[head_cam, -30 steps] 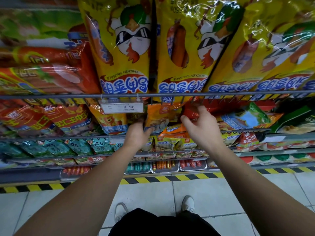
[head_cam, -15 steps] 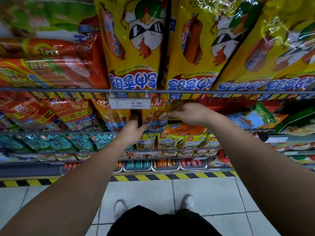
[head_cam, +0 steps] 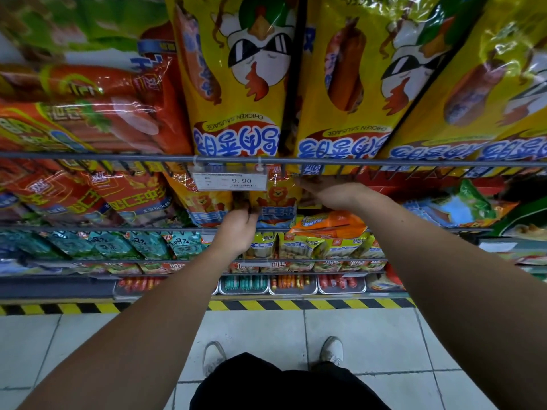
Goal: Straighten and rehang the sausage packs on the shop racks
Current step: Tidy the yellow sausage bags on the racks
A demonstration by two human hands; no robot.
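The left hand point(head_cam: 236, 229) pinches the lion-printed pack point(head_cam: 276, 202) low down while the right hand point(head_cam: 328, 193) reaches its top under the rail point(head_cam: 118, 156), grip unclear.

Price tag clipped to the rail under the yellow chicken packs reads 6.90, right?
No, the head view shows 9.90. The price tag does hang clipped to the rail under the yellow chicken packs.
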